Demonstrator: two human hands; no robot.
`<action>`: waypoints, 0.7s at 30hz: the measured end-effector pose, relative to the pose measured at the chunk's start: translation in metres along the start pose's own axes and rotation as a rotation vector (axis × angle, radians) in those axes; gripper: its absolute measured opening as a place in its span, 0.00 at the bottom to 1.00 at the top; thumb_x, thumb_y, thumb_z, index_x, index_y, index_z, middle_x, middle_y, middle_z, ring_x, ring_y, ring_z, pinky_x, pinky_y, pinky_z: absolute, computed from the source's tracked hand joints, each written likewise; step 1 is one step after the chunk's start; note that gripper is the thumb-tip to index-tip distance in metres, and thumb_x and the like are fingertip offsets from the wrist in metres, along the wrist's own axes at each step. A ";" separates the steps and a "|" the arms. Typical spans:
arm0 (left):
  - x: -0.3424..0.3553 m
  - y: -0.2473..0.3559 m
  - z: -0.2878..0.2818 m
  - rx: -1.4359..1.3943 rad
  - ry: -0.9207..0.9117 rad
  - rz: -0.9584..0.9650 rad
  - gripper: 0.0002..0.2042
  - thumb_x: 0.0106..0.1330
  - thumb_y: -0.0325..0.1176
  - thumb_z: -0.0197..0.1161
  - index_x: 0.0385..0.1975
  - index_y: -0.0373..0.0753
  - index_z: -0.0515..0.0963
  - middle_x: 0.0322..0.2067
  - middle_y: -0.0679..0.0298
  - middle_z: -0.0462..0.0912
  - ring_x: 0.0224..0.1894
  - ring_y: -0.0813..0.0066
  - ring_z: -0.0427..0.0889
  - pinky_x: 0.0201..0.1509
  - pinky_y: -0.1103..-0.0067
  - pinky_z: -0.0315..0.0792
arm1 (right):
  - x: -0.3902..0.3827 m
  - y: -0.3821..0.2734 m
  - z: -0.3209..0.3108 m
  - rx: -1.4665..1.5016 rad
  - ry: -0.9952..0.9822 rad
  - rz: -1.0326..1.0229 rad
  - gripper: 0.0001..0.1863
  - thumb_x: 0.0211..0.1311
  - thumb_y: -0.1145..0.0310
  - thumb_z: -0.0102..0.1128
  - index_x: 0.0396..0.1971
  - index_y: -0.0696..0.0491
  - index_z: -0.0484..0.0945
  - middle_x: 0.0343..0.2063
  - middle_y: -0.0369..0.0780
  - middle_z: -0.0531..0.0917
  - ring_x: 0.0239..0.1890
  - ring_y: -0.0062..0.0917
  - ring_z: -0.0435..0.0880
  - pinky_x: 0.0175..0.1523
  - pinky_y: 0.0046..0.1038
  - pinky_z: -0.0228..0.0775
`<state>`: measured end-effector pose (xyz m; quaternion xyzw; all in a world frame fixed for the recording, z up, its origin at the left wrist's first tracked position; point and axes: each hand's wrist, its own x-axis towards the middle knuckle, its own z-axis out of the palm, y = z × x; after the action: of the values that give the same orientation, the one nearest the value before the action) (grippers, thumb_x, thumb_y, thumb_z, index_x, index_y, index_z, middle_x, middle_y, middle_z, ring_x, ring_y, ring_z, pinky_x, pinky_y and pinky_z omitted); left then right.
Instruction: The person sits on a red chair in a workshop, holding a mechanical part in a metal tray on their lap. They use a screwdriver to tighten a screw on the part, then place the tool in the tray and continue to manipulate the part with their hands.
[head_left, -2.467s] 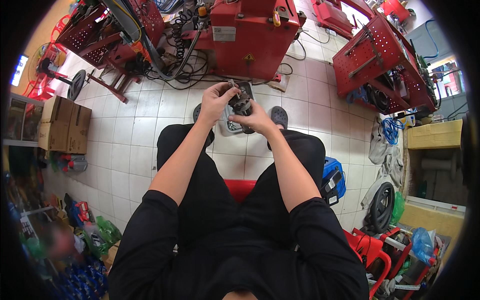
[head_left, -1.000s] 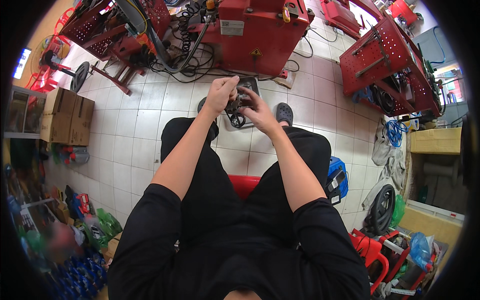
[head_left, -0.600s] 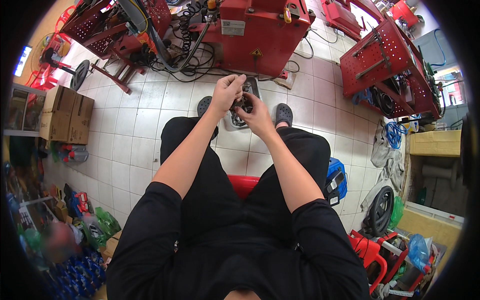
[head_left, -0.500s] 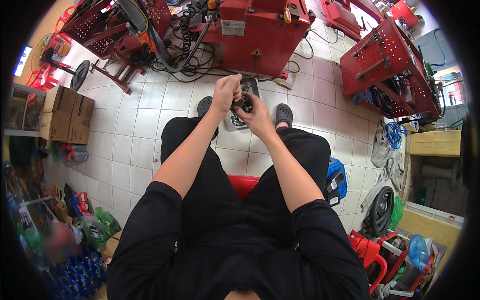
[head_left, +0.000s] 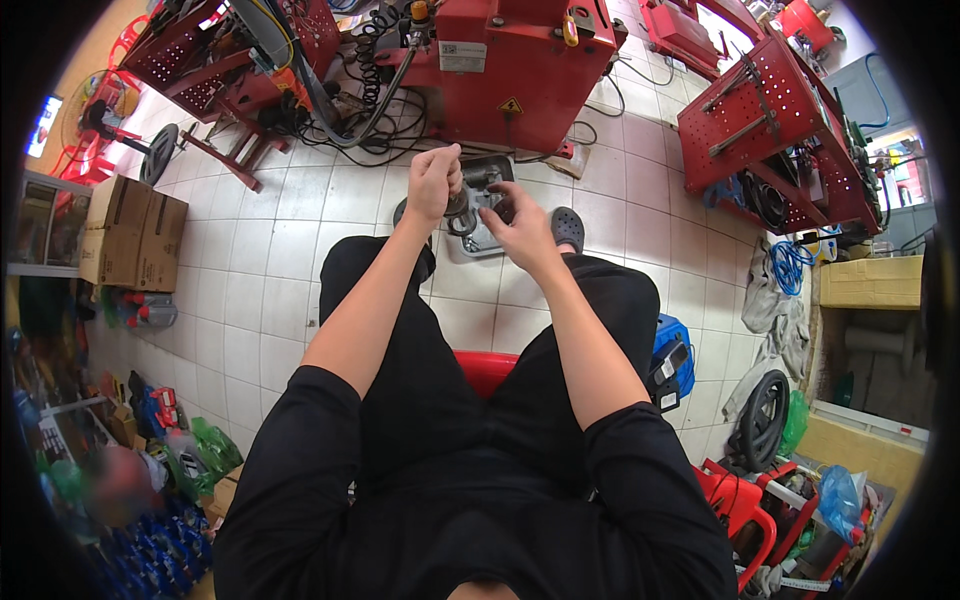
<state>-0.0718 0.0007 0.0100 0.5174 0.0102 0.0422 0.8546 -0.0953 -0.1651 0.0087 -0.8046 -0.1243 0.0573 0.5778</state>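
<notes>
My left hand (head_left: 433,187) is closed in a fist over the left side of a grey metal tray (head_left: 487,252). A dark, greasy-looking metal part (head_left: 457,204) shows just under its fingers; its exact kind is too small to make out. On the right, my right hand (head_left: 523,233) hovers above the tray, thumb and fingers spread apart and curved. Between them is a dark patch, which looks like shadow. Several metal parts (head_left: 480,178) lie in the tray, partly hidden by my hands. The tray rests on the floor between my feet.
A red machine (head_left: 515,85) stands beyond the tray, with black cables (head_left: 400,145) on the tiled floor. A red perforated cart (head_left: 750,125) is at the right, cardboard boxes (head_left: 133,232) at the left. A blue case (head_left: 675,360) sits beside my right thigh.
My hands have moved apart. The left went a little left with the dark metal part; the right drew away from it and opened. More of the tray shows between them.
</notes>
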 end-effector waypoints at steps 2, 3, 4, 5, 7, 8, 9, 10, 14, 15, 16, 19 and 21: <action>-0.002 -0.002 0.002 0.022 -0.017 -0.015 0.19 0.68 0.35 0.48 0.13 0.44 0.57 0.10 0.74 0.53 0.12 0.84 0.50 0.17 0.81 0.47 | 0.004 0.004 0.004 -0.053 -0.058 -0.023 0.23 0.52 0.65 0.65 0.48 0.56 0.72 0.24 0.43 0.79 0.25 0.29 0.78 0.35 0.29 0.70; -0.003 -0.002 0.003 -0.002 -0.018 -0.017 0.19 0.68 0.35 0.48 0.13 0.44 0.56 0.10 0.74 0.52 0.12 0.84 0.50 0.18 0.80 0.47 | 0.005 0.006 0.006 -0.080 -0.087 -0.035 0.25 0.51 0.65 0.66 0.50 0.55 0.71 0.26 0.44 0.80 0.27 0.31 0.79 0.37 0.29 0.71; -0.003 -0.003 0.003 -0.014 -0.030 -0.019 0.19 0.68 0.36 0.48 0.13 0.44 0.56 0.10 0.74 0.52 0.12 0.83 0.50 0.18 0.80 0.46 | 0.005 0.009 0.008 -0.094 -0.092 -0.054 0.26 0.51 0.65 0.67 0.51 0.55 0.71 0.28 0.44 0.80 0.28 0.32 0.79 0.38 0.30 0.71; -0.003 -0.004 0.003 -0.026 -0.042 -0.020 0.19 0.68 0.36 0.48 0.13 0.44 0.56 0.10 0.74 0.52 0.12 0.83 0.50 0.18 0.80 0.46 | 0.004 0.011 0.009 -0.108 -0.097 -0.073 0.27 0.50 0.65 0.67 0.51 0.54 0.71 0.29 0.45 0.81 0.29 0.33 0.80 0.39 0.30 0.71; -0.003 -0.006 0.003 -0.049 -0.050 -0.031 0.19 0.68 0.37 0.48 0.12 0.44 0.56 0.10 0.74 0.51 0.12 0.83 0.50 0.18 0.80 0.46 | 0.002 0.014 0.011 -0.115 -0.094 -0.089 0.28 0.49 0.65 0.68 0.52 0.54 0.71 0.31 0.46 0.81 0.30 0.35 0.80 0.40 0.31 0.72; -0.003 -0.007 0.003 -0.059 -0.045 -0.038 0.19 0.68 0.37 0.49 0.12 0.44 0.56 0.10 0.74 0.51 0.12 0.83 0.50 0.18 0.80 0.46 | 0.001 0.014 0.012 -0.110 -0.087 -0.086 0.28 0.49 0.65 0.69 0.51 0.54 0.71 0.32 0.46 0.81 0.31 0.36 0.80 0.40 0.31 0.72; -0.002 -0.007 0.003 -0.070 -0.040 -0.045 0.19 0.68 0.37 0.49 0.12 0.44 0.56 0.10 0.74 0.51 0.12 0.83 0.50 0.18 0.80 0.46 | 0.000 0.014 0.013 -0.104 -0.080 -0.083 0.28 0.49 0.65 0.69 0.51 0.55 0.71 0.33 0.46 0.81 0.31 0.37 0.80 0.40 0.32 0.72; -0.002 -0.008 0.003 -0.070 -0.037 -0.049 0.20 0.68 0.38 0.49 0.12 0.44 0.56 0.10 0.74 0.51 0.12 0.83 0.50 0.18 0.80 0.46 | 0.000 0.014 0.013 -0.114 -0.080 -0.078 0.28 0.48 0.66 0.69 0.51 0.55 0.72 0.34 0.47 0.81 0.32 0.37 0.81 0.40 0.32 0.72; -0.002 -0.007 0.002 -0.072 -0.025 -0.045 0.20 0.67 0.38 0.49 0.12 0.44 0.56 0.10 0.73 0.51 0.12 0.82 0.50 0.18 0.80 0.46 | -0.001 0.009 0.016 -0.132 -0.014 -0.107 0.22 0.49 0.64 0.69 0.44 0.57 0.76 0.30 0.48 0.81 0.30 0.37 0.81 0.38 0.32 0.72; -0.003 -0.007 0.003 -0.074 -0.021 -0.041 0.20 0.67 0.37 0.49 0.12 0.44 0.56 0.10 0.73 0.51 0.12 0.82 0.50 0.18 0.80 0.46 | -0.001 0.005 0.016 -0.131 0.018 -0.126 0.20 0.50 0.63 0.68 0.41 0.58 0.78 0.28 0.48 0.81 0.29 0.37 0.81 0.37 0.31 0.72; -0.004 -0.008 0.004 -0.049 -0.002 -0.014 0.20 0.67 0.37 0.49 0.12 0.44 0.56 0.10 0.73 0.51 0.12 0.83 0.50 0.17 0.80 0.46 | -0.003 0.001 0.015 -0.169 -0.048 -0.039 0.18 0.50 0.61 0.67 0.36 0.59 0.79 0.24 0.47 0.80 0.26 0.37 0.80 0.35 0.31 0.71; -0.004 -0.007 0.004 0.001 0.037 0.052 0.20 0.67 0.36 0.49 0.12 0.44 0.56 0.10 0.73 0.52 0.12 0.83 0.50 0.17 0.80 0.46 | -0.015 -0.027 0.008 -0.159 -0.336 0.183 0.20 0.51 0.55 0.65 0.23 0.60 0.80 0.14 0.45 0.76 0.19 0.34 0.77 0.29 0.31 0.69; -0.004 -0.006 0.002 -0.013 0.028 0.071 0.20 0.67 0.35 0.49 0.12 0.43 0.56 0.10 0.73 0.53 0.12 0.83 0.50 0.17 0.80 0.47 | -0.024 -0.033 0.002 0.003 -0.636 0.290 0.23 0.51 0.51 0.63 0.16 0.60 0.79 0.08 0.43 0.72 0.14 0.31 0.74 0.26 0.31 0.67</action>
<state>-0.0753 -0.0039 0.0051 0.5111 0.0035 0.0798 0.8558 -0.1237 -0.1596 0.0378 -0.7548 -0.1824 0.3869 0.4973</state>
